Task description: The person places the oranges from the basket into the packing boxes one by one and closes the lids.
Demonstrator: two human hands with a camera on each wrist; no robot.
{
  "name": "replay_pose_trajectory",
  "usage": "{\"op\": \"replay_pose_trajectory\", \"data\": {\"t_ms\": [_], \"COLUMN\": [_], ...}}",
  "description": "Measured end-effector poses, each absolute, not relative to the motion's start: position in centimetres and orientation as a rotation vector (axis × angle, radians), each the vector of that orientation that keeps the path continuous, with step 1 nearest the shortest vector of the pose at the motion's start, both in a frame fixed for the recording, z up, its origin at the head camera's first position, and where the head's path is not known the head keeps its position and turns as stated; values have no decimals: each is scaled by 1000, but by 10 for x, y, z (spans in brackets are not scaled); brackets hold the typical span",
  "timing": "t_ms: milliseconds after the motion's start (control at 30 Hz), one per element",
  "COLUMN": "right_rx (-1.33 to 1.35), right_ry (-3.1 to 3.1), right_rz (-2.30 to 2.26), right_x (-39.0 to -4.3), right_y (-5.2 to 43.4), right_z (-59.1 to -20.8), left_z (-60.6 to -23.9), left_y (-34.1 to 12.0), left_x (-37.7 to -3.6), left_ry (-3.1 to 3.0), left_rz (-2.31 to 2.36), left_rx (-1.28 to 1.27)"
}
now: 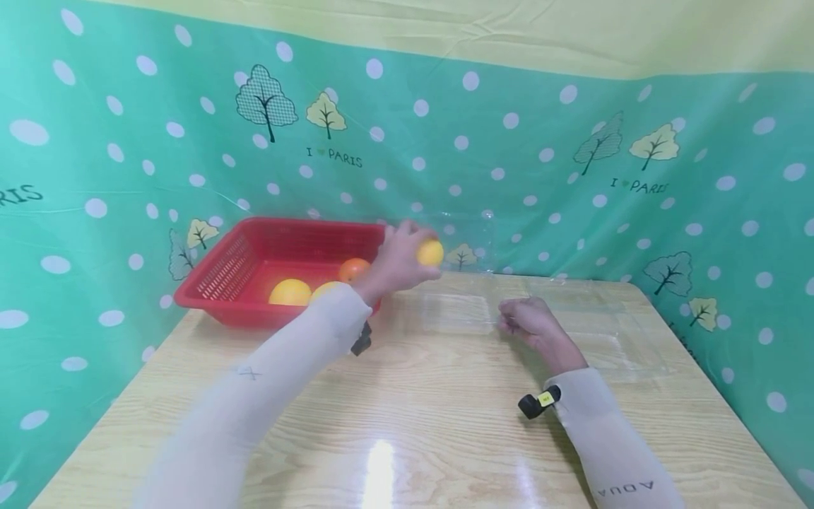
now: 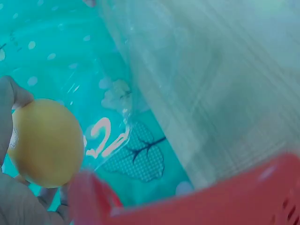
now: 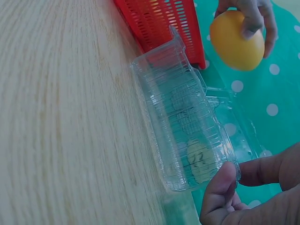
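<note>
My left hand [image 1: 397, 260] grips a round yellow-orange fruit [image 1: 430, 252] just past the right rim of the red basket [image 1: 229, 309]. In the right wrist view the fruit [image 3: 236, 41] is held from above, in the air near a clear plastic clamshell box [image 3: 180, 117]. The box's hinged lid [image 1: 469, 237] stands raised against the curtain behind. My right hand [image 1: 533, 324] pinches the near corner of the box between thumb and finger. Inside the basket lie yellow fruits [image 1: 290, 292] and a red-orange one [image 1: 354, 269], partly hidden by my left arm.
Another clear plastic box [image 1: 607, 346] lies on the wooden table [image 1: 445, 417], to the right, behind my right hand. A green dotted curtain [image 1: 540, 177] hangs along the back and sides of the table.
</note>
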State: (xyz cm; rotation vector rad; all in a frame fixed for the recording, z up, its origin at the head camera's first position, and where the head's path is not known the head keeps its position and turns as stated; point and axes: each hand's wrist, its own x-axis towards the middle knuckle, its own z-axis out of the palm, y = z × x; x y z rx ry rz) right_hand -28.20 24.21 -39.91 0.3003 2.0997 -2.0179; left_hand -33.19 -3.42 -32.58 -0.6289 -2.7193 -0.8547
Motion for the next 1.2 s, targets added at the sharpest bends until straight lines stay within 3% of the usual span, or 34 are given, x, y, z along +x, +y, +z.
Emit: {"op": "replay_pose_trajectory", "data": {"t_ms": [667,1200], "right_rx": [330,314], "right_ry": [2150,2108], "right_rz": [-1979,-2027], "right_x": [-281,-282], "right_y": [242,242], "right_z": [-399,-399], "left_z": [-377,-390], "left_y": [7,29], "left_x": [-329,-334], "left_ry": [-2835,-2946], "left_rz": [-792,-536], "left_rx": [-764,-705]}}
